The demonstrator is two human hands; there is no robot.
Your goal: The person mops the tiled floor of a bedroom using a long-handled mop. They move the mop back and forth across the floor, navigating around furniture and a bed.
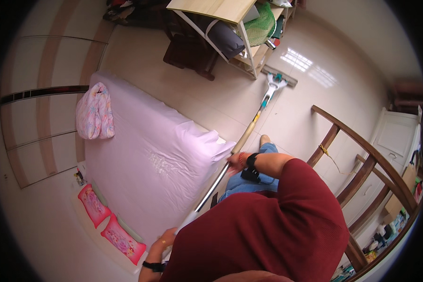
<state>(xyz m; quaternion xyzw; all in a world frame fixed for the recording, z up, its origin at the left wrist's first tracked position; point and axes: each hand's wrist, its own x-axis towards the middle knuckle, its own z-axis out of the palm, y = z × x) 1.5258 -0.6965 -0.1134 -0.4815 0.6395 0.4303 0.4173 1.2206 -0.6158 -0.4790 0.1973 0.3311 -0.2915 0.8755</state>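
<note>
A sponge mop with a long pole runs slantwise across the view. Its wide grey head lies on the tiled floor beside the foot of a wooden-topped metal table. My right hand, with a red string bracelet and a black wristband, is closed around the middle of the pole. Near the pole's upper end is my left hand, partly hidden by my maroon shirt; it grips the pole there. The pole passes close to the corner of a bed with a pink sheet.
A table holds a green net and a dark grey roll on its lower levels. Beside it is a dark wooden chair. To the right stands a curved wooden railing or frame with a yellow cord. A folded floral quilt rests on the bed.
</note>
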